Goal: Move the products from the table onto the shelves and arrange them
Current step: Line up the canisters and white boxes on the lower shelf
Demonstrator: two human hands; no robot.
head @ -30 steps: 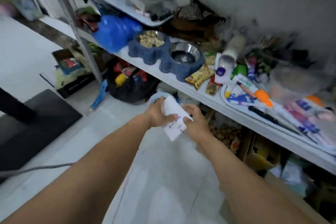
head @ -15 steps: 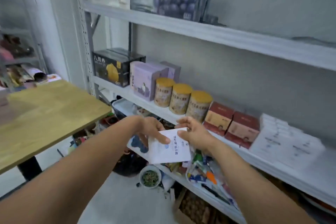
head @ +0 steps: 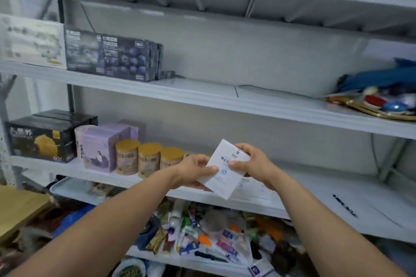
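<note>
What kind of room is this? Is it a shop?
Probably a storeroom or small shop's stock area. Grey metal shelves hold matching dark boxes lined up in a row, three gold-lidded cans stand side by side, and the left hand and right hand hold a white box.

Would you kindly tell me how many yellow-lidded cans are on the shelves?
3, in a row on the shelf beside the purple box: left can, middle can, right can. The left hand may hide others.
</note>
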